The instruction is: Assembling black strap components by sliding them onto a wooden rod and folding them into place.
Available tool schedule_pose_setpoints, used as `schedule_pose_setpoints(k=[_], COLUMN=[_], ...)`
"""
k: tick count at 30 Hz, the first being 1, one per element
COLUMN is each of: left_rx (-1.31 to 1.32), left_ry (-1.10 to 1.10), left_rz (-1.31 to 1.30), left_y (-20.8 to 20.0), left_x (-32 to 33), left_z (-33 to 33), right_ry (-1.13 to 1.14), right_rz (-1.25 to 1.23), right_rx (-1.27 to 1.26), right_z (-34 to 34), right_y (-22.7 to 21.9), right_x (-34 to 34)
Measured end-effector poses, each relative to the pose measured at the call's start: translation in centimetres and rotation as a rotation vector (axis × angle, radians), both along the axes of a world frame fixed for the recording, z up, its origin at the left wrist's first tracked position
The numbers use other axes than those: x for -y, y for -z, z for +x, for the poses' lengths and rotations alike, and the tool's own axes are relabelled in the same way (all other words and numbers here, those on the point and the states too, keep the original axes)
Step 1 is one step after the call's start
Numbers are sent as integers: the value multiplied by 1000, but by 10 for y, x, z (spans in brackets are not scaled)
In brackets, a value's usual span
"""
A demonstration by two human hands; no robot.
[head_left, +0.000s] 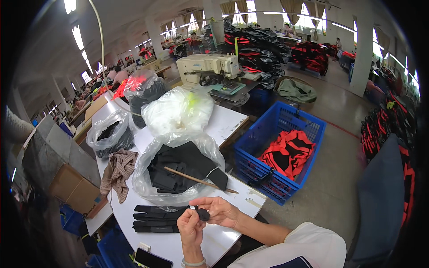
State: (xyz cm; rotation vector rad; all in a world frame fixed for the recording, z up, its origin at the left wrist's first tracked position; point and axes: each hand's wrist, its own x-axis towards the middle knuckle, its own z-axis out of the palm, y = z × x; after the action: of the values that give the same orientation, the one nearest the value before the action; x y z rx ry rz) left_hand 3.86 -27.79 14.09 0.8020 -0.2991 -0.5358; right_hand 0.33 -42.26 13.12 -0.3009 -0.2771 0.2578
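Note:
Both my hands meet over the front of the white table. Between them is a small, dark, bunched fabric piece, with a tiny white bit showing at its upper edge. My left hand pinches it from the left, fingers closed. From the right, my right hand grips it between thumb and fingers. Several black fabric strips lie side by side just left of my hands. Beyond them stands an open clear plastic bag of black fabric pieces, a pointed wooden stick lying across it.
A blue crate with red-and-black fabric stands right of the table. Farther back are a sewing machine, a white plastic bundle and stacked dark bundles. A checked cloth lies left; a phone rests at the near edge.

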Motion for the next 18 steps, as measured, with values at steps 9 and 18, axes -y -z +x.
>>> schedule_pose_setpoints(k=[9, 18], left_rx=[52, 69], left_ry=[-212, -151], left_rz=[133, 138], left_y=[5, 15], left_x=[-1, -11], left_z=[8, -1], right_ry=[444, 94], right_rz=[-725, -329], right_rx=[-50, -171], right_z=[-7, -4], right_y=[-17, -1], right_x=[-7, -3])
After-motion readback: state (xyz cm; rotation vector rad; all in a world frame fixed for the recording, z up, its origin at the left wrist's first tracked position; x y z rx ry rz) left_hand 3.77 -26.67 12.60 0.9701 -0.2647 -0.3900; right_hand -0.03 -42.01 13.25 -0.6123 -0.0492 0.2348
